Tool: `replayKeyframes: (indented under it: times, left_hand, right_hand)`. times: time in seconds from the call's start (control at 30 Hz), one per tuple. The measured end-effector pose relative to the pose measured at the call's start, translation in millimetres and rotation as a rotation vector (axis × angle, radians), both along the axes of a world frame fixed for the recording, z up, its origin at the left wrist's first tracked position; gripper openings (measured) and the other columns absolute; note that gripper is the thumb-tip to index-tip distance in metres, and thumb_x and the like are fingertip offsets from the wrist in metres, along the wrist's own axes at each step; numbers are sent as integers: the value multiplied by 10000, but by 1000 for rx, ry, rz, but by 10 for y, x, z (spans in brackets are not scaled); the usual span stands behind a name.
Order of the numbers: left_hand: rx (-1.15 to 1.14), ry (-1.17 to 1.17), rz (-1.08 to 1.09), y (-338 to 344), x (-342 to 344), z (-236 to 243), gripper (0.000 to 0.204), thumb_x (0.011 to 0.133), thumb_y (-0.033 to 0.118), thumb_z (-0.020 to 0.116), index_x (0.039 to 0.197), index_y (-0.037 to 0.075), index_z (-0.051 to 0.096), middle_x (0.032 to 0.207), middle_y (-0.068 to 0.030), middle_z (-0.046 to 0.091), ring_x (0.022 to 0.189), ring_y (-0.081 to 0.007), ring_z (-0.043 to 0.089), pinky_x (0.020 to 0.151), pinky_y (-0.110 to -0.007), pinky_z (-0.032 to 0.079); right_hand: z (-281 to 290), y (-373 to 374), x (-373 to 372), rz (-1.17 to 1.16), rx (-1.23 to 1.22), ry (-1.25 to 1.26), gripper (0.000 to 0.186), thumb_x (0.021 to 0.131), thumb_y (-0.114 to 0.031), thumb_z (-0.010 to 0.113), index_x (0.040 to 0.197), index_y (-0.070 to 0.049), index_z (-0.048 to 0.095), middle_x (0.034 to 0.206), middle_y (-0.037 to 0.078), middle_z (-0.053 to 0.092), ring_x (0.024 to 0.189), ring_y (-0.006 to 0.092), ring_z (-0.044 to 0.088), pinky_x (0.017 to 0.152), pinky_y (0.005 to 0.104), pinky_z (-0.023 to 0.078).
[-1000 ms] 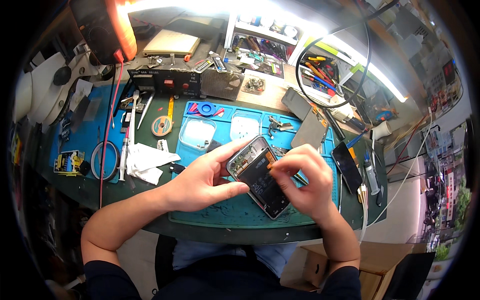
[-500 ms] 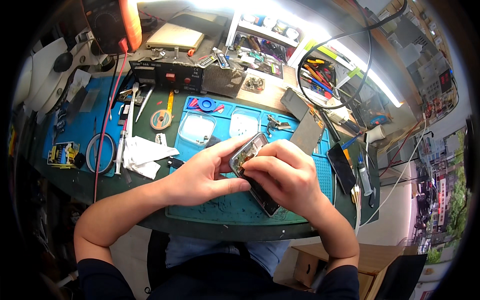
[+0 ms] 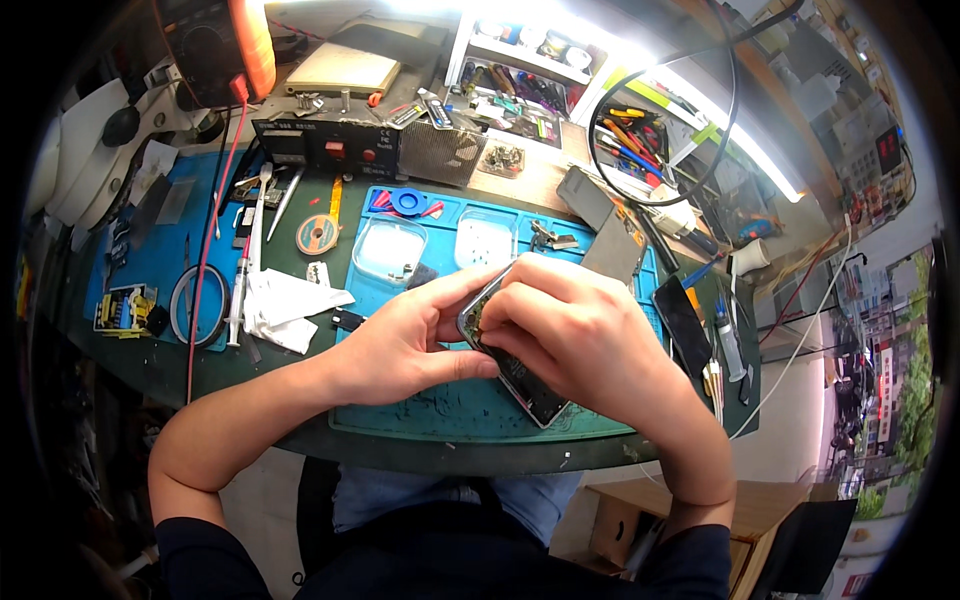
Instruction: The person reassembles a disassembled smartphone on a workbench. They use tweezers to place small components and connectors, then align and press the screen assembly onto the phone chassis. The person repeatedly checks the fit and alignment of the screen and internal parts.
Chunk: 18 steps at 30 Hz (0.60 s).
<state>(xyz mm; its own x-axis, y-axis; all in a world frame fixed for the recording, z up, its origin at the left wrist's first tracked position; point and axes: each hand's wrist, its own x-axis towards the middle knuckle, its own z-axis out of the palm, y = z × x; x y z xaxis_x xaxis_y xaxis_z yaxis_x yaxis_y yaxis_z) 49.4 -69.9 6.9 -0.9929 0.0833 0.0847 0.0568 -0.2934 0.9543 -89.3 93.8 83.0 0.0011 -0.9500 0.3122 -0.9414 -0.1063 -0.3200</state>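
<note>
An opened smartphone (image 3: pixel 528 385) is tilted over the blue work mat (image 3: pixel 390 415), its back cover off and dark inside showing. My left hand (image 3: pixel 405 350) grips its upper left side, thumb along the edge. My right hand (image 3: pixel 570 330) is bent over the top end, fingertips pinched at the inner board; whatever they hold is hidden under them. Just beyond the hands are two clear plastic trays (image 3: pixel 388 245) (image 3: pixel 483 238), small metal parts (image 3: pixel 550 240) and grey plates (image 3: pixel 610 250).
At left lie white tissues (image 3: pixel 290 310), a syringe (image 3: pixel 238 310), a solder spool (image 3: pixel 316 234) and a cable ring. A power unit (image 3: pixel 330 150) stands behind the mat. At right are a dark phone (image 3: pixel 682 330), another syringe (image 3: pixel 725 340) and cables. Tool shelves line the back.
My right hand has moved up and inward over the phone's top end, now covering much of it. The flex piece that showed at its fingertips is now hidden. My left hand keeps its grip.
</note>
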Motion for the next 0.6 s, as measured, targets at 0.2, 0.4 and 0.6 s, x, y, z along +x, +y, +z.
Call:
replayKeyframes:
  times: [0.2,0.4,0.6]
  left_hand:
    - [-35,-1,-10,-11,-17,-53,861,947,-31,726,1651,28,235,1487,-94,509,1331,-157,541,1155,-366,474]
    - [-6,-12,0,5,8,24,850,957,-33,709,1654,30,227,1483,-95,511,1326,-156,546,1151,-364,475]
    - [82,-36,-39,12,-10,-30,818,966,-37,675,1649,29,230,1551,-103,452,1379,-179,506,1101,-357,513]
  right_hand:
    - [91,-31,5,6,129,108,112,848,-134,724,870,-58,644,889,70,583,829,248,655,751,367,555]
    - [-34,19,-13,20,-23,-24,147,816,-81,800,886,-69,672,895,68,634,785,278,669,682,383,546]
    - [-325,118,-34,28,-254,-19,163,798,-97,793,912,-75,679,878,51,626,736,240,659,641,358,543]
